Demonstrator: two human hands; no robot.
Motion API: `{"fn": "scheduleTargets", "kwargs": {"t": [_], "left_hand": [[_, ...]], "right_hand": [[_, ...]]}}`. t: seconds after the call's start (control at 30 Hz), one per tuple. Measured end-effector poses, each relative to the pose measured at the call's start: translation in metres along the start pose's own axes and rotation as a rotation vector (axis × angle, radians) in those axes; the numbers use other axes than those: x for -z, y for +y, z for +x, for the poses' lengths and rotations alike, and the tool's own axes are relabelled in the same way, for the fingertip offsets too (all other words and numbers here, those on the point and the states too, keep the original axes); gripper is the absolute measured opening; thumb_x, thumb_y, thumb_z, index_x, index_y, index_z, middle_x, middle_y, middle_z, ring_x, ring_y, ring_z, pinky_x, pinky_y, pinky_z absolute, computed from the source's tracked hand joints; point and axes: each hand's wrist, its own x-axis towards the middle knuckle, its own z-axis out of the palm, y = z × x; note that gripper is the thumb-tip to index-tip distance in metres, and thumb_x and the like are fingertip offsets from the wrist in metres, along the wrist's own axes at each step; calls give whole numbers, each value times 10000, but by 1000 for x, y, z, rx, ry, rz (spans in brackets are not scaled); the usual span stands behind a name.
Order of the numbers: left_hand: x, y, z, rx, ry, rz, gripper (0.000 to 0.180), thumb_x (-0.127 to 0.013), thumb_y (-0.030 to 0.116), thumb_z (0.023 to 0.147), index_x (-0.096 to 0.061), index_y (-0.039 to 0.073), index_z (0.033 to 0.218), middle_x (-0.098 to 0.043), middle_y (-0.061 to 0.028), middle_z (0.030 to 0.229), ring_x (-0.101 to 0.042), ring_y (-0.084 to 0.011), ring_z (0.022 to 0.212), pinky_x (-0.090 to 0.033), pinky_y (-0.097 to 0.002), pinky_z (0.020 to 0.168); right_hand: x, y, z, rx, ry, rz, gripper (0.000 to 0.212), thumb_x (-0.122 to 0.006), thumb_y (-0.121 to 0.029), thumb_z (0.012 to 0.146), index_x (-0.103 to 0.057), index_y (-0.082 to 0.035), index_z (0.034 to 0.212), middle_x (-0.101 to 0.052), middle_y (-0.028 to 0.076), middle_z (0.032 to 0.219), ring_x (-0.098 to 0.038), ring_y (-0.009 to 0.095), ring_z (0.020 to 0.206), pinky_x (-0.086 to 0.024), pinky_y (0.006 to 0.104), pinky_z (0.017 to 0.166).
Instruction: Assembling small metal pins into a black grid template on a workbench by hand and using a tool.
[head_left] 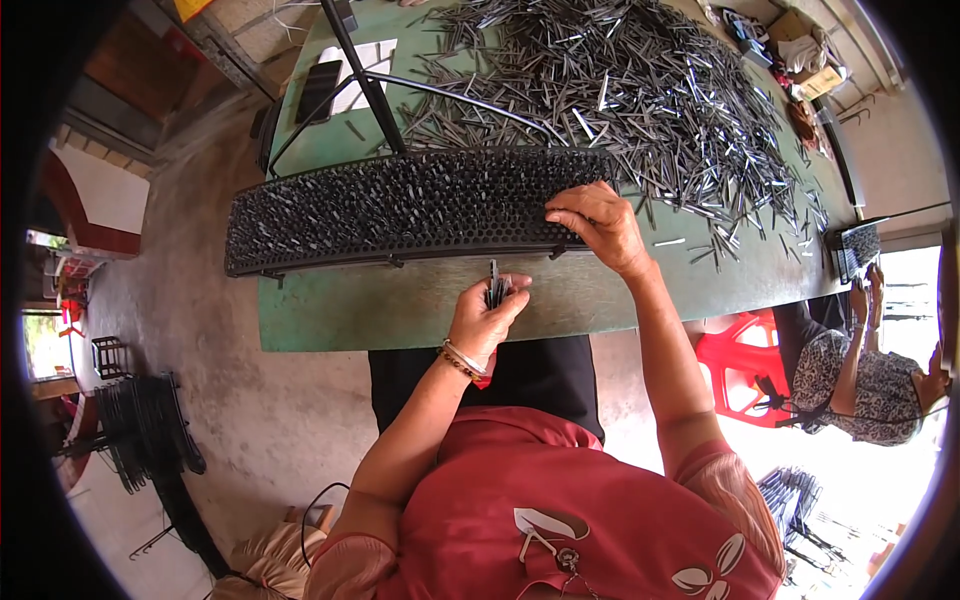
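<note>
A long black perforated rack lies along the near side of the green table, with many small dark strips standing in its holes. Toward its right end, rows of holes show bare. My left hand is closed around a few thin black strips, their ends poking up past the fingers, just in front of the rack's near edge. Over the right part of the rack, my right hand is pinched with its fingertips down at the holes; whatever lies between them is too small to make out.
A large heap of loose black strips spreads across the far table. A black metal frame rises behind the rack, near a dark phone and a paper sheet. At right, another person works at a similar rack beside a red stool.
</note>
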Motion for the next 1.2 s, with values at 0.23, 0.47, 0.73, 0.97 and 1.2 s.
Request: {"fn": "scheduleTargets", "kwargs": {"t": [0.23,0.47,0.73,0.97,1.2], "left_hand": [[-1,-3,0,8,-22,-1,187,-630,81,877,-619,24,1054,-455,87,650,-300,17,450,-198,-170,382],[0,-5,0,11,-23,1,192,-633,85,876,-618,24,1057,-465,85,659,-306,18,454,-204,-168,384],[1,-6,0,17,-39,2,188,-626,79,881,-617,21,1060,-468,82,668,-315,18,471,-210,-164,391],[2,-6,-1,21,-31,7,187,-627,82,882,-616,21,1058,-469,81,671,-310,18,468,-209,-165,392],[4,-10,3,83,-81,-133,182,-616,77,893,-616,22,1066,-432,86,671,-322,13,488,-220,-165,398]], "right_hand": [[-1,-1,2,-25,12,55,137,-713,-99,783,-700,-38,904,-696,57,893,-638,211,832,-467,327,784],[-7,-4,3,-83,36,61,132,-707,-96,793,-698,-34,909,-697,74,897,-637,220,824,-480,321,763],[-9,-2,0,-158,82,51,130,-704,-89,801,-685,-25,912,-690,83,884,-635,228,818,-483,328,759],[-12,-3,0,-83,68,-7,136,-715,-74,784,-685,-20,905,-688,83,874,-632,225,803,-484,324,730],[-26,-6,-3,-123,162,-2,201,-725,-47,755,-701,-29,954,-684,94,895,-630,233,830,-489,325,751]]}}
